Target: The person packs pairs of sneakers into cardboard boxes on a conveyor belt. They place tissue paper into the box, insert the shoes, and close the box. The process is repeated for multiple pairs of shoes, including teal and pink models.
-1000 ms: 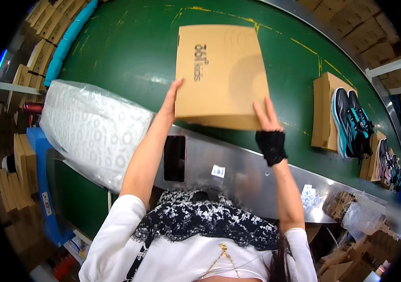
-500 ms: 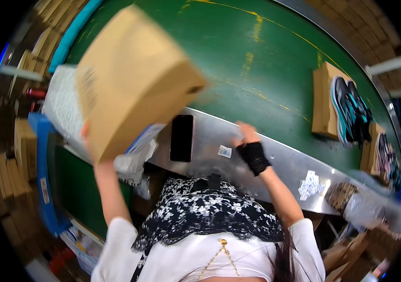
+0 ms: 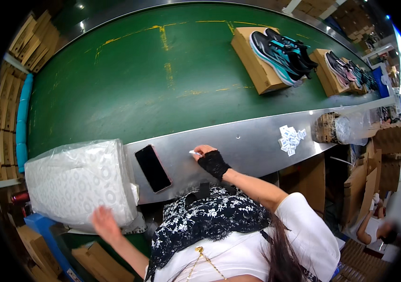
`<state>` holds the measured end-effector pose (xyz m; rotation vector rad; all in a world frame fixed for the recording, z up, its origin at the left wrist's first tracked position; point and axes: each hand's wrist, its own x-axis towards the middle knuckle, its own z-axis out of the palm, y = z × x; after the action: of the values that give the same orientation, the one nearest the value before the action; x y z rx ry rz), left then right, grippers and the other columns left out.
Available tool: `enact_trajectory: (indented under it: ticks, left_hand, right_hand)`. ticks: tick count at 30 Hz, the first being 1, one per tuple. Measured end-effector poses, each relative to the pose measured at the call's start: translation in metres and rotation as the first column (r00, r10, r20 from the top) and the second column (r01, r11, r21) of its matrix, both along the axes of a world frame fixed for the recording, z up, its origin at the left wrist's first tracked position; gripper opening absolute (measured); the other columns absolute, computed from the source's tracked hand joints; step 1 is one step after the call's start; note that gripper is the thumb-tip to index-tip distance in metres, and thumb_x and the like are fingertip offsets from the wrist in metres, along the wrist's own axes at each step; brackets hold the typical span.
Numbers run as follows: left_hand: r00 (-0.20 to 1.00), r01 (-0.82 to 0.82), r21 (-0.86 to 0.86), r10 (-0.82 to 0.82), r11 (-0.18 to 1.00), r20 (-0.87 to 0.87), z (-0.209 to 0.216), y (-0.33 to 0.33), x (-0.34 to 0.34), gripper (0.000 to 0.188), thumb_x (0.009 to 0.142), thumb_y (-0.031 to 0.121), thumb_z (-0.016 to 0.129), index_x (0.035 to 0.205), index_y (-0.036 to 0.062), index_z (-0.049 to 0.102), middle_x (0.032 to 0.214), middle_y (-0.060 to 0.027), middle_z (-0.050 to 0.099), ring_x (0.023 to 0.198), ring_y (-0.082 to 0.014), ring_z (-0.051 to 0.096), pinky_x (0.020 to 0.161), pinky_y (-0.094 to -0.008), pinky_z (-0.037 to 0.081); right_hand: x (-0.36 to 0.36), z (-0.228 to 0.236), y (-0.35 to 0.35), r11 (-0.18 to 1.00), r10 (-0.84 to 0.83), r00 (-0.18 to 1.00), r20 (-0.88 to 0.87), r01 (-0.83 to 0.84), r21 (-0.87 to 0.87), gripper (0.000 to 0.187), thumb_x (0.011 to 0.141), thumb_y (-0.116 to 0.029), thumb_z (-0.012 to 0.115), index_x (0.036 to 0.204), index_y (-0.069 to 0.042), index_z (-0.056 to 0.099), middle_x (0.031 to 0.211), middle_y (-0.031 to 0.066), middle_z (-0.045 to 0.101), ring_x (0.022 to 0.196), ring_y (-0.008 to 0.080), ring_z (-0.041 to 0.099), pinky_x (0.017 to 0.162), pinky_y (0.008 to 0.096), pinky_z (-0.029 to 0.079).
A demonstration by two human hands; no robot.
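Observation:
My left hand (image 3: 106, 224), blurred by motion, holds nothing and has its fingers stretched out. It is in front of a stack of white ring-patterned sheets in clear plastic (image 3: 80, 181). Over the metal strip (image 3: 224, 134), my right hand (image 3: 206, 155), in a black fingerless mesh glove, pinches a small white packet (image 3: 194, 152). Left of that hand lies a black phone (image 3: 153, 168), screen up. A heap of similar white packets (image 3: 291, 140) sits farther right on the metal. Below my left forearm lies a brown cardboard box (image 3: 99, 262) at the lower left.
Beyond the metal strip runs a green belt (image 3: 130, 89). Black and teal sneakers (image 3: 280, 54) rest on a cardboard box (image 3: 257, 70), with more shoes on boxes farther right. A plastic-wrapped bundle (image 3: 337, 128) is at the right. Another person (image 3: 377, 225) is at the lower right.
The cardboard box left my left hand and is now low at the left. My right hand has picked up the small packet from the metal. My view has turned right.

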<state>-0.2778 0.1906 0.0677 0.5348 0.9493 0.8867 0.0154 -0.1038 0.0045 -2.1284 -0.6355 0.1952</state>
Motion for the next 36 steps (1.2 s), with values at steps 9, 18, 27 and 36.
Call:
enact_trajectory:
  ticks: [9, 18, 27, 36]
  left_hand:
    - [0.495, 0.855, -0.161, -0.868, 0.492, -0.024, 0.000, -0.184, 0.268, 0.026, 0.087, 0.021, 0.048, 0.103, 0.0010, 0.048, 0.072, -0.0070, 0.054, 0.056, -0.0134, 0.052, 0.052, -0.0289, 0.047]
    - [0.714, 0.628, -0.296, -0.684, 0.720, -0.150, -0.032, -0.203, 0.262, 0.023, 0.085, 0.014, 0.047, 0.106, 0.0037, 0.046, 0.079, -0.0111, 0.056, 0.065, -0.0206, 0.056, 0.055, -0.0342, 0.048]
    - [0.798, 0.518, -0.259, -0.570, 0.815, -0.195, -0.013, -0.261, 0.259, 0.029, 0.084, 0.008, 0.042, 0.113, 0.0024, 0.039, 0.082, -0.0131, 0.056, 0.064, -0.0216, 0.055, 0.055, -0.0351, 0.048]
    - [0.788, 0.577, -0.105, -0.586, 0.810, -0.192, 0.014, -0.266, 0.264, 0.027, 0.084, 0.008, 0.042, 0.111, 0.0015, 0.040, 0.080, -0.0124, 0.056, 0.064, -0.0199, 0.056, 0.053, -0.0313, 0.049]
  right_hand:
    - [0.006, 0.070, -0.008, 0.986, 0.139, 0.950, 0.279, -0.158, 0.048, 0.016, 0.067, -0.014, 0.063, 0.080, -0.007, 0.056, 0.084, 0.0080, 0.056, 0.076, 0.0245, 0.053, 0.067, 0.0332, 0.043]
    - [0.233, 0.147, -0.198, 0.923, 0.010, 0.730, 0.683, 0.257, -0.288, 0.036, 0.052, -0.031, 0.071, 0.081, -0.015, 0.059, 0.117, 0.0138, 0.043, 0.111, 0.0314, 0.037, 0.085, 0.0503, 0.028]
    - [0.338, 0.194, -0.239, 0.625, 0.129, 0.984, 0.125, 0.017, -0.780, 0.055, 0.058, -0.046, 0.065, 0.105, -0.018, 0.058, 0.114, 0.0199, 0.048, 0.110, 0.0305, 0.042, 0.096, 0.0428, 0.025]
    - [0.286, 0.285, -0.210, 0.873, 0.219, 0.951, 0.220, -0.090, -0.479, 0.048, 0.061, -0.045, 0.067, 0.059, 0.002, 0.055, 0.053, 0.0157, 0.050, 0.051, 0.0246, 0.052, 0.053, 0.0304, 0.042]
